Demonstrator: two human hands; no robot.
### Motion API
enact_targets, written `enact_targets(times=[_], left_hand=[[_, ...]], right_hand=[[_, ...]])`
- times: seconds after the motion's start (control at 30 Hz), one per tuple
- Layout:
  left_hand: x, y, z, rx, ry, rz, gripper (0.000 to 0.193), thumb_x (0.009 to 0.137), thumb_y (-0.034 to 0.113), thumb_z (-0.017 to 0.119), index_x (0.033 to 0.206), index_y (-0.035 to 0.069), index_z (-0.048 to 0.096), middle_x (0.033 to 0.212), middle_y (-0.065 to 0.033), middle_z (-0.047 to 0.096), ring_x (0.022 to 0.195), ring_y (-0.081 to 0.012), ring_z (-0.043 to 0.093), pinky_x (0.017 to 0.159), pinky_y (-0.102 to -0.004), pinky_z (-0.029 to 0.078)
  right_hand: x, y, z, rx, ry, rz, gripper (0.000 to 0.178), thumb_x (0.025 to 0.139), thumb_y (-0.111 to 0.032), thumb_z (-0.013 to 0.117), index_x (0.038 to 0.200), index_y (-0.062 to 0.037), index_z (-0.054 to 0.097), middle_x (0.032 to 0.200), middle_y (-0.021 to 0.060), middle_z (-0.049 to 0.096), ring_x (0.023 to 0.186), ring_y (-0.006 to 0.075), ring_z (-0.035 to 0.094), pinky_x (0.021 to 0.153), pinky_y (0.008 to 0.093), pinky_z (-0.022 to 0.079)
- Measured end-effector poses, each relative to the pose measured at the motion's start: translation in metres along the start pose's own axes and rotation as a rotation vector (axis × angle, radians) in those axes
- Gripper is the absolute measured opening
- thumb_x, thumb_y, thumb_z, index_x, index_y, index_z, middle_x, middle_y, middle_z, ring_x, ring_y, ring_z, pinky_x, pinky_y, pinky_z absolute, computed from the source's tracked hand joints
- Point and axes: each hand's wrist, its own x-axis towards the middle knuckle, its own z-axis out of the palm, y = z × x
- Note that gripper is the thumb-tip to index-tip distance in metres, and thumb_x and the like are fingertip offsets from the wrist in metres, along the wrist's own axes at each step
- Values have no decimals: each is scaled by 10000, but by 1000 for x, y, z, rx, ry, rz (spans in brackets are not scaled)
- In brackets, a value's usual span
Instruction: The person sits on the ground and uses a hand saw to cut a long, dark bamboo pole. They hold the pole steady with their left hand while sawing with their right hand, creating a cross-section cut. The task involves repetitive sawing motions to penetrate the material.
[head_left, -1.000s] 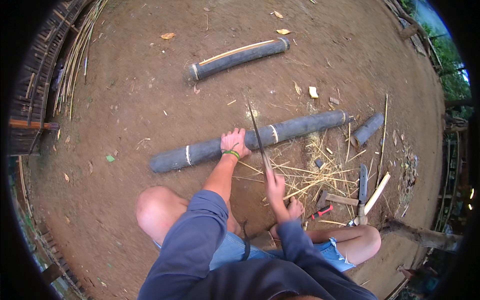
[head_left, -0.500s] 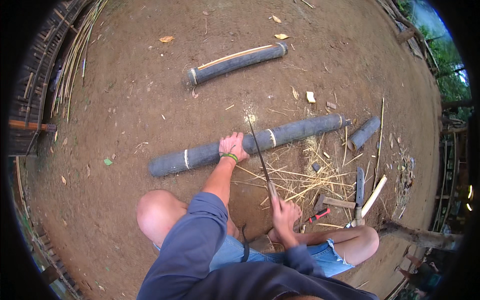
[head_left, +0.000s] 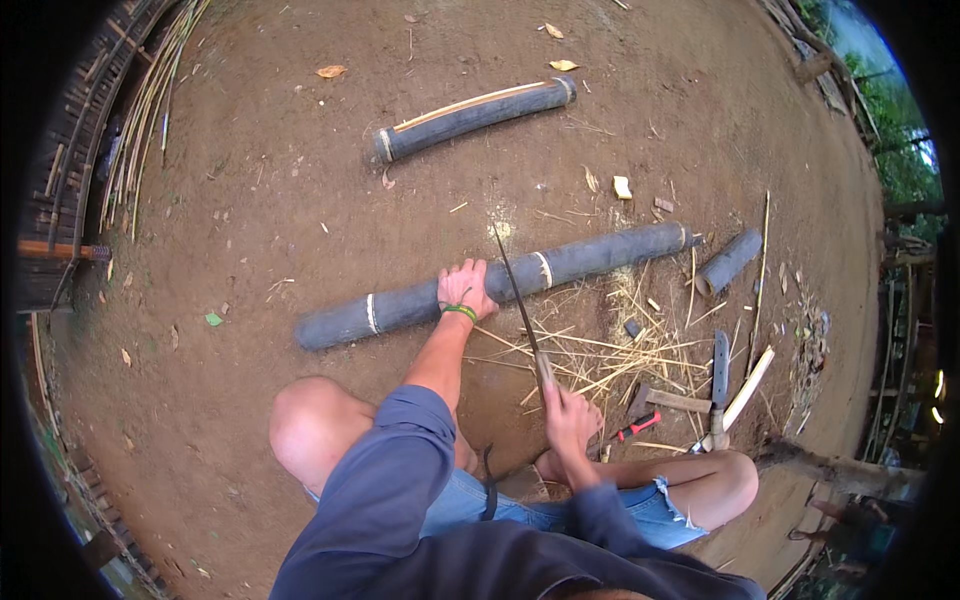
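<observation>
A long dark bamboo pole (head_left: 610, 252) with pale rings at its joints lies across the ground before me. My left hand (head_left: 467, 290) is closed over the pole left of its middle, pressing it from above. In my right hand (head_left: 572, 420) is the handle of a handsaw (head_left: 516, 290), its thin blade seen nearly edge-on. The blade crosses over the pole just right of my left hand, its tip reaching past the far side. Pale sawdust (head_left: 502, 232) lies on the soil near the tip.
A split bamboo length (head_left: 480, 118) lies farther off, and a short bamboo piece (head_left: 728, 262) at right. Thin strips (head_left: 640, 360) are scattered beside a hammer-like tool (head_left: 675, 400), a red-handled tool (head_left: 638, 426) and a large knife (head_left: 719, 370). Long sticks (head_left: 150, 110) lie at far left.
Little differs. The saw and my right hand have shifted very slightly, the blade staying across the pole. My left hand keeps its place on the pole.
</observation>
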Motion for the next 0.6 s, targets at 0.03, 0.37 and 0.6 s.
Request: enact_targets(times=[0.03,0.37,0.6], left_hand=[[5,11,-3,3,56,31,788,568,455,936,1227,148,633,1221,-95,675,1130,-322,676,970,-485,514],[9,4,-8,-42,12,-15,769,561,414,933,1220,154,636,1207,-83,673,1130,-311,665,994,-469,495],[3,13,-2,-25,-22,9,804,565,435,929,1259,152,638,1207,-86,666,1136,-319,660,996,-471,498]], right_hand=[[25,6,17,116,-26,95,429,1029,-354,604,841,19,702,620,99,599,567,219,522,570,388,407],[-21,42,-4,77,72,-69,438,1031,-335,624,754,3,659,573,39,500,536,131,426,510,343,334],[50,24,38,364,-56,163,506,1045,-378,605,685,-22,581,558,-2,486,524,105,425,504,332,335]])
